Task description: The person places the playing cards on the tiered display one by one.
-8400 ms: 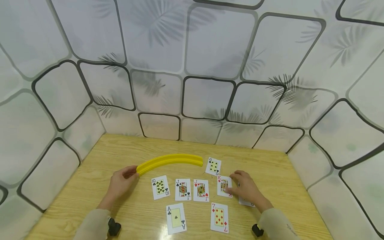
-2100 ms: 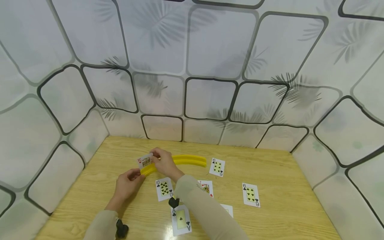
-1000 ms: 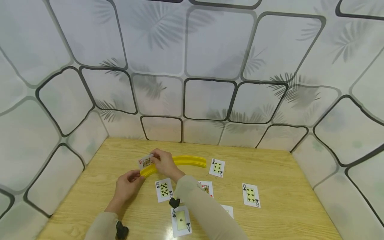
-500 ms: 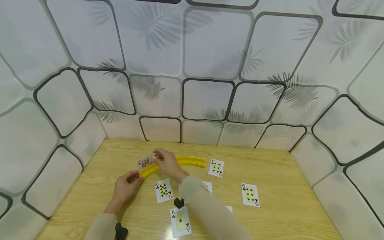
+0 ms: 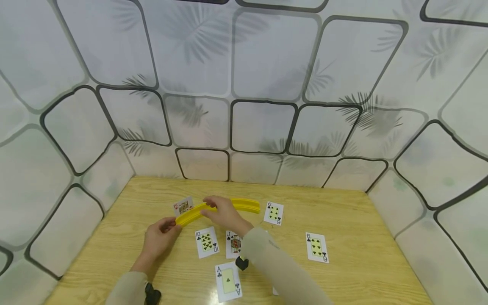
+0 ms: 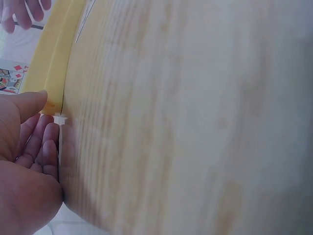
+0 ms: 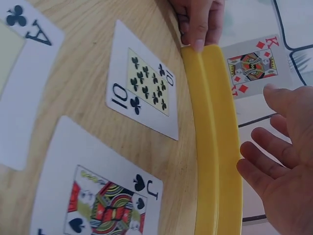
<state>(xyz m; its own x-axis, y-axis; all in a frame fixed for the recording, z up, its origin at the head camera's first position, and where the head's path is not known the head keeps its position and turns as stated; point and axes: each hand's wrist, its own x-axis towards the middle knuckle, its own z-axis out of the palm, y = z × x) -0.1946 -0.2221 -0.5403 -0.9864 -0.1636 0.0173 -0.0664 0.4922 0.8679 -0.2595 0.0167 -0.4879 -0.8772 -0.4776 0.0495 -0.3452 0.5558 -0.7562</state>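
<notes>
Yellow card holder (image 7: 215,139): lies as a curve on the wooden table (image 5: 362,258), towards its far side; I count one card standing in it.
King of diamonds (image 5: 183,206): upright at the holder's left end, face toward the person, lower edge behind the yellow front wall; I judge this one seated.
Left hand (image 5: 160,237): pinches the holder's left end, thumb on the yellow plastic and fingers curled at its tip, steadying it as I read it.
Right hand (image 5: 225,215): over the middle of the holder, fingers spread apart and holding nothing, clear of the king.
Ten of clubs (image 5: 207,242): flat and face up, just on the near side of the holder.
Jack of spades (image 5: 234,244): flat beside the ten, partly hidden from my head view by the right arm.
Ace of clubs (image 5: 228,281): flat, nearest the person of the three.
Far six (image 5: 273,213) and near six (image 5: 317,248): black-suited, flat on the right; from here I won't swear to the suits.
Right sleeve (image 5: 282,271): covers most of another card (image 5: 275,291), face unreadable to me.
Tally: one card up in the holder, at least six down on the wood.
</notes>
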